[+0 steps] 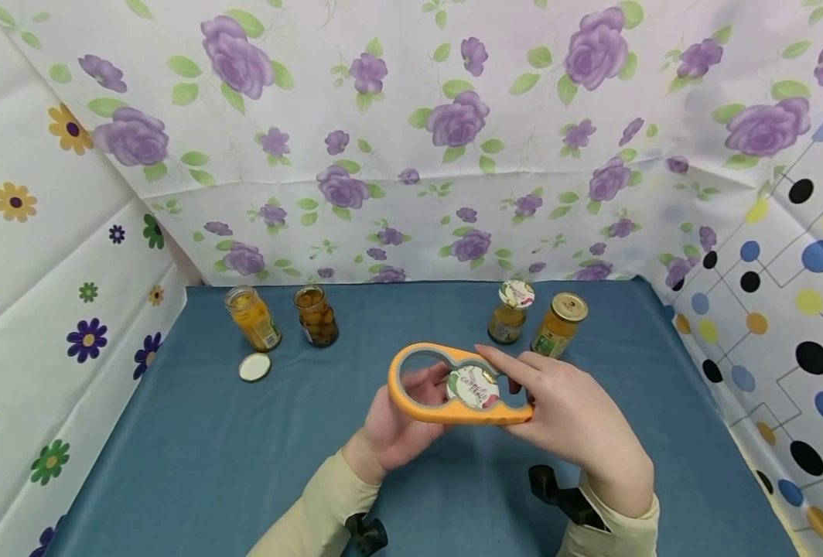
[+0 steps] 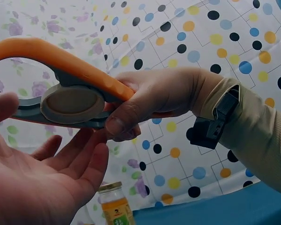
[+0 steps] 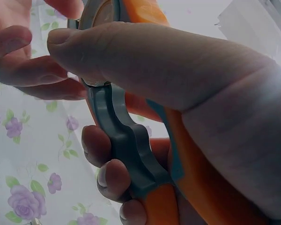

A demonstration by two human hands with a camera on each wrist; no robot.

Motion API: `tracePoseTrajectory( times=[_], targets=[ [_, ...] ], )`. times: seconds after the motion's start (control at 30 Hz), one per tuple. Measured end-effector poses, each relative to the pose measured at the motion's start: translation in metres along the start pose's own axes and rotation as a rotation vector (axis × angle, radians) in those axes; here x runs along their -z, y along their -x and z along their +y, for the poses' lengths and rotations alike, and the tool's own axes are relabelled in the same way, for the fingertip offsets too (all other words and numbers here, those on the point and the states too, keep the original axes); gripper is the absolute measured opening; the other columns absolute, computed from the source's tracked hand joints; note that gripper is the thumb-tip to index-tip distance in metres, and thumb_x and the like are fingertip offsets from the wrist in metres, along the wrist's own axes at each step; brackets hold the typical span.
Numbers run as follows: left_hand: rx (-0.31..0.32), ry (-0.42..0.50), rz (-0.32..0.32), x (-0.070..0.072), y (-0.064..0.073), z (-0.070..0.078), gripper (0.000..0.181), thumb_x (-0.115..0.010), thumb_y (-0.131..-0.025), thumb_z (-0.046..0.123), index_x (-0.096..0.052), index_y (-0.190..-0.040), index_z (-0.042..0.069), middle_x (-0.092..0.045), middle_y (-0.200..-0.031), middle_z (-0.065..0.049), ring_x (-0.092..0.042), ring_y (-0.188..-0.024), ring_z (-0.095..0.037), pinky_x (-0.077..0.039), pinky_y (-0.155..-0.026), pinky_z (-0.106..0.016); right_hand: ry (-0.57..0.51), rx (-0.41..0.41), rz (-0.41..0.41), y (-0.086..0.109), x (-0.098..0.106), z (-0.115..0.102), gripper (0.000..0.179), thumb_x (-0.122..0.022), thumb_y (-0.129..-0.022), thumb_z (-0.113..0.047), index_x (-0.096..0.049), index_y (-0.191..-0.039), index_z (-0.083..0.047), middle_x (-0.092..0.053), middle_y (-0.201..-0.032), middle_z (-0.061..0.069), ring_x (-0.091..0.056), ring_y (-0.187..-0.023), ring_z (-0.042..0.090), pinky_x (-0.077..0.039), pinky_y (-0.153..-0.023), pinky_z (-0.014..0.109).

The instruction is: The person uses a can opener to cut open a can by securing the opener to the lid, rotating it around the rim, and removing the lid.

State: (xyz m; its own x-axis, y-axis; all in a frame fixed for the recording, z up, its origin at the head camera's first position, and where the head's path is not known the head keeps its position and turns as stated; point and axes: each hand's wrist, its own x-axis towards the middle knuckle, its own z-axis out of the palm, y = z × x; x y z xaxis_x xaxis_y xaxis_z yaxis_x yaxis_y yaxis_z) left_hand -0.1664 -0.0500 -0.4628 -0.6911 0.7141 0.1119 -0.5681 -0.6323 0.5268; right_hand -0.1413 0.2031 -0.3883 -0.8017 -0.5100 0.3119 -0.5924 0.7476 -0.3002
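Observation:
An orange and grey jar opener (image 1: pixel 428 415) is gripped in my right hand (image 1: pixel 578 402) by its handle end, the thumb and fingers wrapped round it. A round lid with a white printed top (image 1: pixel 472 387) sits between the opener's grey inner edges. From below, the lid's pale inside (image 2: pixel 72 104) shows in the left wrist view, with no jar under it. My left hand (image 2: pixel 51 173) is palm up beneath the opener, its fingers loosely extended with the tips close under the lid.
At the back left stand a lidless jar with yellow contents (image 1: pixel 253 319) and a jar with brownish contents (image 1: pixel 317 316). A loose white lid (image 1: pixel 254 367) lies before them. A jar with a printed lid (image 1: pixel 509 313) and a gold-lidded jar (image 1: pixel 558 325) stand at the back right.

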Motion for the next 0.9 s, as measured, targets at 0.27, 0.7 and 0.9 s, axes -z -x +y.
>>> tracePoseTrajectory(
  times=[0.27,0.7,0.9],
  targets=[
    [0.013,0.01,-0.059,-0.0019,0.0002,-0.0009,0.029,-0.067,-0.106,0.032,-0.051,-0.127,0.021,-0.056,-0.133,-0.001,-0.059,-0.122,-0.014,-0.047,-0.102,-0.03,-0.01,-0.003,-0.009,-0.0013,-0.0003,-0.001,0.084,-0.096,-0.083,-0.032,-0.057,-0.157,-0.028,-0.055,-0.089,-0.015,-0.044,-0.068,0.002,-0.04,-0.06,0.027],
    [0.032,-0.117,0.009,-0.0035,0.0012,-0.0021,0.044,-0.074,-0.103,0.041,-0.054,-0.133,0.017,-0.06,-0.133,-0.001,-0.061,-0.119,-0.013,-0.05,-0.102,-0.028,-0.004,0.038,0.002,-0.0036,-0.0036,-0.0042,0.083,-0.096,-0.083,-0.037,-0.059,-0.156,-0.026,-0.061,-0.089,-0.011,-0.047,-0.07,0.003,-0.043,-0.063,0.027],
    [0.024,-0.139,-0.006,-0.0031,0.0019,-0.0032,0.043,-0.072,-0.104,0.042,-0.057,-0.136,0.017,-0.061,-0.133,0.0,-0.061,-0.12,-0.013,-0.05,-0.104,-0.029,0.006,0.035,0.0,-0.0042,-0.0046,-0.0055,0.084,-0.096,-0.082,-0.04,-0.059,-0.156,-0.026,-0.059,-0.087,-0.012,-0.046,-0.069,0.002,-0.042,-0.063,0.028]
  ],
)
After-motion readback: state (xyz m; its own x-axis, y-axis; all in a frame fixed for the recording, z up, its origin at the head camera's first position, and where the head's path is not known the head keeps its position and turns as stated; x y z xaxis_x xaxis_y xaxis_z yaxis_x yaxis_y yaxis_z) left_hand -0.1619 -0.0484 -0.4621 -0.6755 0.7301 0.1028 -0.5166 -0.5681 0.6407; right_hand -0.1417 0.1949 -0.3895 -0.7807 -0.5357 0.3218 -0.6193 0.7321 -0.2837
